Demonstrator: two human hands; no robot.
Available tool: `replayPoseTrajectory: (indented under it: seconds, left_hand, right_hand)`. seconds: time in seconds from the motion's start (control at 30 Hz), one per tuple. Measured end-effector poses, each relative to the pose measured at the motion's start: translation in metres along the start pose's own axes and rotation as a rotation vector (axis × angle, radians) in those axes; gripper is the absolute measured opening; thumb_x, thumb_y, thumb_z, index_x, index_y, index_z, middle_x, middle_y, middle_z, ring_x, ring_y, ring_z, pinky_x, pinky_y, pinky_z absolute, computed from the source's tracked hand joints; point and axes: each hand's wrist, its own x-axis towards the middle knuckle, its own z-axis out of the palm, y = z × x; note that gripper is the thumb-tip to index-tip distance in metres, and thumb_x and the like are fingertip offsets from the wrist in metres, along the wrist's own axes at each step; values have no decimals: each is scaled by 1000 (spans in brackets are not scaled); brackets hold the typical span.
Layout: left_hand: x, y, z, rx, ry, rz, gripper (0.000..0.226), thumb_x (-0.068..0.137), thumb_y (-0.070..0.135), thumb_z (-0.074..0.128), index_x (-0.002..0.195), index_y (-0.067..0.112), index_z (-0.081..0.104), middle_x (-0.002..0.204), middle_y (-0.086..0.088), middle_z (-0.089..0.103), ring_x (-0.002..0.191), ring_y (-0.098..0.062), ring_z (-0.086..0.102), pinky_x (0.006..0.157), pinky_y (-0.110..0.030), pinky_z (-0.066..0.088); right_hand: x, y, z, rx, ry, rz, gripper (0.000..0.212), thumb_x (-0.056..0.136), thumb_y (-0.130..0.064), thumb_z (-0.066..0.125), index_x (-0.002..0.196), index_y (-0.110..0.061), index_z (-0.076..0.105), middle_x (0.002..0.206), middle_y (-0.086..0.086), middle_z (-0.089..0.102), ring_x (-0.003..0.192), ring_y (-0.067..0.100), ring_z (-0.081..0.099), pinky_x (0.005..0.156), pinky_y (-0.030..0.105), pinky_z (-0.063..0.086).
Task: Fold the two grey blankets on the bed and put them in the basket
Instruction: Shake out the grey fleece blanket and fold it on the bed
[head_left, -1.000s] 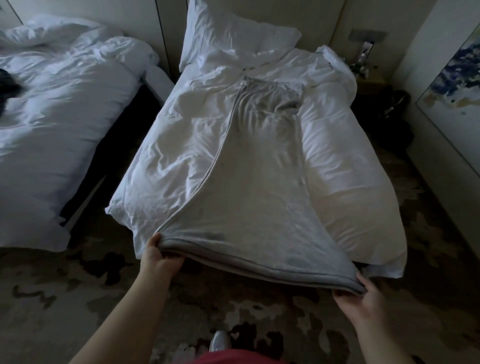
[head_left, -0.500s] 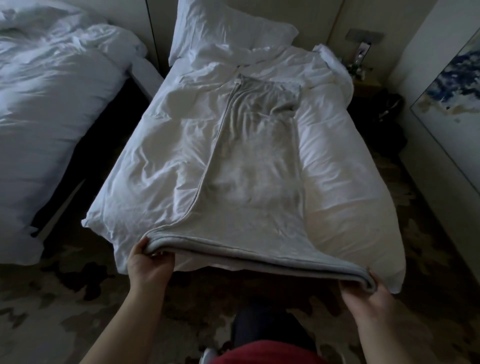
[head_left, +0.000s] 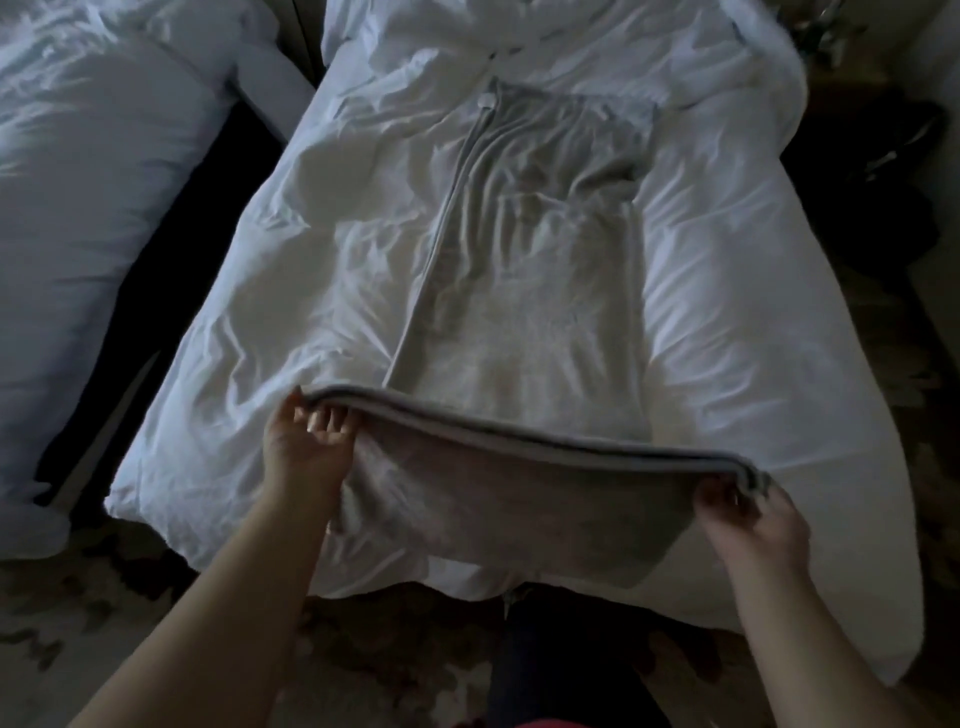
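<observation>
Between the two hands stretches the near end of the grey blanket (head_left: 530, 270), lifted off the bed (head_left: 249, 374) so that its layered edge runs as a taut line from one hand to the other. The left hand (head_left: 306, 452) pinches the left corner, with its fingers curled round the edge. The right hand (head_left: 753, 519) grips the right corner in the same way and sits a little nearer the person than the left. Below the held edge the cloth sags toward the foot of the bed, its underside turned to the camera.

Beyond the hands the rest of the blanket lies flat on the bed's white covers as a long, narrow strip. A seam runs along the strip's left side, and the cloth is wrinkled at the far end. Left of the left hand, across a dark gap, stands a second bed (head_left: 78, 234) with white bedding. Under both forearms lies patterned carpet (head_left: 93, 639).
</observation>
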Motion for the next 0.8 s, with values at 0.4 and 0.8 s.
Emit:
replayPoseTrajectory:
  seconds: [0.4, 0.8]
  left_hand:
    - [94, -57, -65, 1225, 668, 38, 66, 81, 24, 75, 140, 15, 47, 130, -17, 56, 107, -35, 59, 90, -39, 51]
    - [71, -62, -139, 743, 464, -233, 39, 86, 29, 71, 118, 18, 53, 106, -5, 59, 93, -20, 58, 79, -40, 49]
  right_hand:
    - [119, 62, -11, -1013, 244, 157, 19, 95, -14, 55, 114, -17, 58, 96, 0, 63, 84, 10, 62, 84, 25, 43]
    - [75, 78, -92, -1151, 272, 380, 9, 92, -8, 55, 94, -11, 64, 73, 4, 74, 75, 22, 66, 71, 31, 47]
